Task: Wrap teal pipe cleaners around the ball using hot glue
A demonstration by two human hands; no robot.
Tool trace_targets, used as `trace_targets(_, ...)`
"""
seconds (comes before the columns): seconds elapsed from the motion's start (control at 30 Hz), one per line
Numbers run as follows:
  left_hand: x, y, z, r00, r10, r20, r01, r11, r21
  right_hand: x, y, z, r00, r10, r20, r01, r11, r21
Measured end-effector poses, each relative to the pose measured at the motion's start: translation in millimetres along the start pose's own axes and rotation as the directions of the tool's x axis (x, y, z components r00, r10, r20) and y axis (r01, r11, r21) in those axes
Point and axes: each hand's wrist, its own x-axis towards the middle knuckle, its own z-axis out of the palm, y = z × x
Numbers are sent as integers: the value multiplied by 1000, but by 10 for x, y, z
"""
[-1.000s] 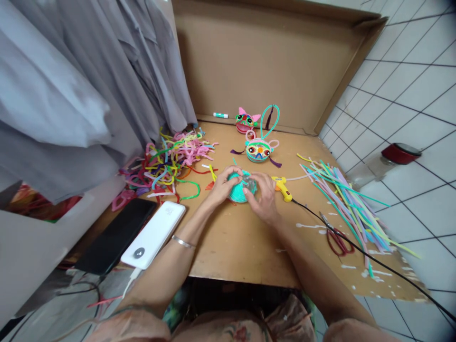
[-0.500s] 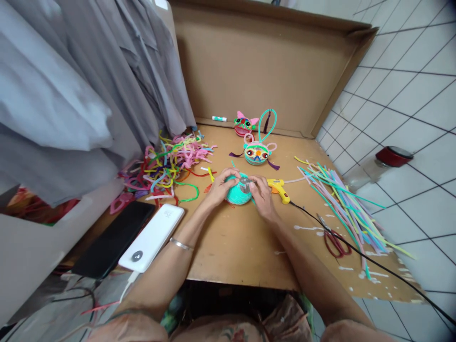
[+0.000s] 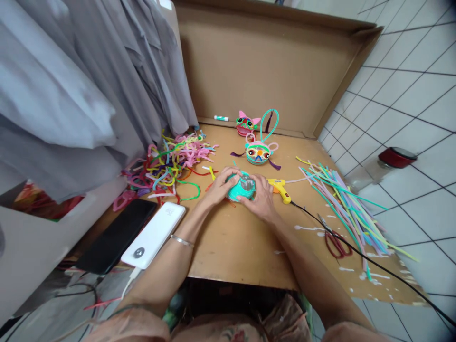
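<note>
Between my two hands is a round turquoise ball (image 3: 238,191) that looks wound with pipe cleaners; a clear, shiny patch shows at its upper right. My left hand (image 3: 223,184) grips its left side, with the thumb on top. My right hand (image 3: 261,195) wraps the right side, its thumb along the near face. Just right of that hand lies a yellow hot glue gun (image 3: 281,189) with a glue stick in its back. Beyond the ball stands a finished-looking animal head (image 3: 258,153) with pink ears, purple tassels and a turquoise loop. My fingertips on the far side are partly hidden.
Loose pipe cleaners (image 3: 178,156) are heaped at the left, straight ones (image 3: 351,209) at the right. Red-handled scissors (image 3: 337,242) lie near the black cord. A white power bank (image 3: 155,235), black phone (image 3: 116,236), pink-eared head (image 3: 245,124), glue tube (image 3: 221,118) and lidded jar (image 3: 377,166) are around.
My right thumb has moved from the top of the turquoise ball down to its near side, and the right fingers have spread around it. My left hand keeps its hold.
</note>
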Motion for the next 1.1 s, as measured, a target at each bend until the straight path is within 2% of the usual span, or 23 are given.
trace_targets(0.2,-9,18,-32,987,31,158,-51,991,123,-6,30,41,998,36,-55,-35,999,27)
trace_targets(0.37,-6,7,-28,982,9,186,-35,990,140,6,70,41,998,48,-48,-45,997,69)
trace_targets(0.6,-16,49,-84,975,-29,221,-15,980,197,33,47,0,993,111,29,-114,987,114)
trace_targets(0.7,-12,71,-94,976,-28,218,-16,980,198,23,18,-35,994,96,54,-103,986,129)
trace_targets(0.77,-9,83,-95,977,-28,213,-16,979,204,8,-2,-59,998,54,18,-56,983,172)
trace_targets(0.87,-3,87,-90,978,-15,210,-30,977,212,-13,-35,-84,993,-2,-119,29,974,225)
trace_targets(1.0,3,75,-74,976,12,217,-61,974,220,-19,-74,-88,958,-3,-288,48,988,150)
trace_targets(1.1,0,72,-59,977,28,211,-77,971,227,-16,-82,-75,946,-31,-322,64,994,90)
